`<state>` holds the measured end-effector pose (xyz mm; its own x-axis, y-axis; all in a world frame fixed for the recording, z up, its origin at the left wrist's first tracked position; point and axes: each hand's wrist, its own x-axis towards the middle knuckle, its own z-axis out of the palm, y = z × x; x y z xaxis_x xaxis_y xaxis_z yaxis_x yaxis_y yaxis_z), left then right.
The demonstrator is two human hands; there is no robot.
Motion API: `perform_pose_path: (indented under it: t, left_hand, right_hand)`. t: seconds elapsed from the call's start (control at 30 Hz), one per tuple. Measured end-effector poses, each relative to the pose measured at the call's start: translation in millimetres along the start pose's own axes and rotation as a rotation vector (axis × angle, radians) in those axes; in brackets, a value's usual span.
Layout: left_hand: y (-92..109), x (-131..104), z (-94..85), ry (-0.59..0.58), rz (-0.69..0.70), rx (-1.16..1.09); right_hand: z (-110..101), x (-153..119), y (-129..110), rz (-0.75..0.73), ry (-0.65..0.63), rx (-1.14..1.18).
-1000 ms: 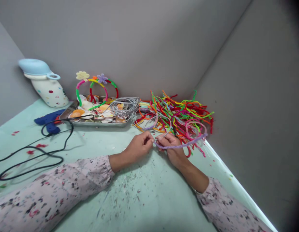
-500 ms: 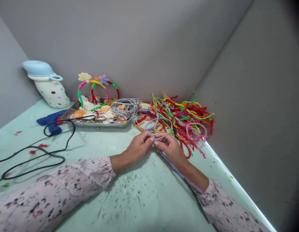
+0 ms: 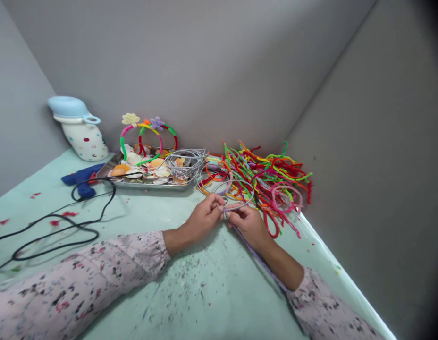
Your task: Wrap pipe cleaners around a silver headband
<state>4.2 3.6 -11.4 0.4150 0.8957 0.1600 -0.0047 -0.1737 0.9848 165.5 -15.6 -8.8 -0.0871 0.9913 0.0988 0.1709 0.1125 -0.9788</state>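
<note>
Between my fingertips is a grey wire ring (image 3: 252, 192), its loop rising above both hands. My left hand (image 3: 205, 217) pinches the ring on its left side. Close beside it, my right hand (image 3: 250, 225) is closed on the ring and on a purple pipe cleaner (image 3: 256, 256). The purple strand starts at the ring between the thumbs and trails down along my right wrist towards the sleeve. Exactly how it is wound on the wire is hidden by my fingers.
Behind my hands lies a heap of coloured pipe cleaners (image 3: 275, 172). A metal tray (image 3: 151, 187) holds shells, a grey wire coil (image 3: 189, 160) and two decorated hoops (image 3: 122, 141). Further left are a blue glue gun (image 3: 80, 177), its black cable (image 3: 63, 222) and a bottle (image 3: 84, 137).
The view has shifted slightly, so the things at left sit further right. My hands stay together at the ring, with only small finger movements.
</note>
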Motion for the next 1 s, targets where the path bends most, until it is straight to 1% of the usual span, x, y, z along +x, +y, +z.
perform_pose_path:
  t: [0.2,0.43,0.63,1.0]
  left_hand:
    - [0.5,-0.4,0.6,0.008,0.020,-0.005]
    - [-0.9,0.7,0.7,-0.014,0.008,-0.049]
    - [0.7,1.2,0.6,-0.024,-0.023,-0.058]
    - [0.4,0.6,-0.5,-0.045,-0.004,-0.007]
  right_hand:
    - [0.6,0.1,-0.9,-0.040,0.036,-0.042]
    - [-0.9,-0.1,0.8,-0.121,0.017,-0.063]
    - [-0.7,1.0,6.8,-0.083,-0.007,-0.014]
    - [-2.2,-0.4,12.9,-0.105,0.005,-0.058]
